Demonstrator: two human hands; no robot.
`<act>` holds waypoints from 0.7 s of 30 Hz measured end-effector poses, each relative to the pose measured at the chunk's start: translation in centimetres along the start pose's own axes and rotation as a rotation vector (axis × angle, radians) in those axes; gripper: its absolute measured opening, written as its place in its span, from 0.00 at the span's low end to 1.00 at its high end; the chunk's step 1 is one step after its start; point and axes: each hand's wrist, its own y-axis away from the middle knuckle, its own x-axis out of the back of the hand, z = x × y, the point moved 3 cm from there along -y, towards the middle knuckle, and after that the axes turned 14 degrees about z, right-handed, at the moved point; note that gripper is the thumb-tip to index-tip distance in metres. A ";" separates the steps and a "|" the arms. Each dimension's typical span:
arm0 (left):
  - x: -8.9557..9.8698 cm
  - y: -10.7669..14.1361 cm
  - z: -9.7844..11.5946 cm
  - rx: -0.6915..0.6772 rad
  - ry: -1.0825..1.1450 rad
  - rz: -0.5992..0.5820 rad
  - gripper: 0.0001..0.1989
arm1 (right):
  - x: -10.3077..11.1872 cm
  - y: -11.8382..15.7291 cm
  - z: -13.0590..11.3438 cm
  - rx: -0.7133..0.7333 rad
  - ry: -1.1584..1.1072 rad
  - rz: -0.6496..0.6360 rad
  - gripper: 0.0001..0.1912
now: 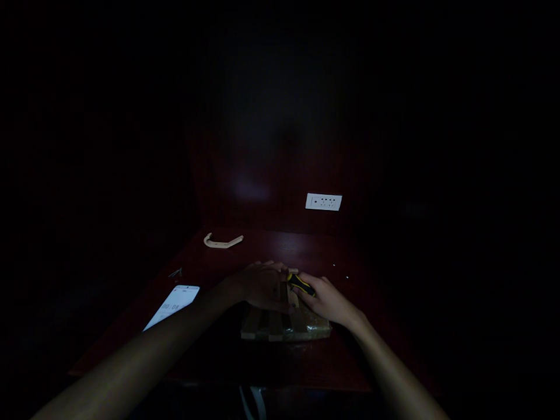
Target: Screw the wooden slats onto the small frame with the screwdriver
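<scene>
A slatted wooden piece (275,333) lies near the front of the dark red table, with clear plastic wrap (318,330) showing at its right side. My left hand (265,287) rests across the top of the wood, fingers stretched toward the far side and thumb apart; it is open and in shadow. Closed in my right hand (328,300) is a yellow and black screwdriver handle (301,284), tilted over the slats. The screwdriver's tip and its contact with the wood are too dark to make out.
A curved wooden hook-shaped part (222,242) lies at the back left of the table (280,248). Small thin metal pieces (175,272) and a lit phone (175,304) are at left. Two tiny bright bits (347,277) lie at right. A white socket plate (324,202) is on the wall.
</scene>
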 end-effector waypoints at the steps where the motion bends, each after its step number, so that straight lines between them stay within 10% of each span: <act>1: 0.0 0.0 0.0 -0.009 -0.002 0.005 0.46 | 0.0 0.0 0.0 0.002 0.004 0.000 0.11; 21: -0.9 -1.2 -0.4 0.014 -0.072 0.079 0.32 | 0.2 -0.1 0.2 0.027 -0.012 0.023 0.10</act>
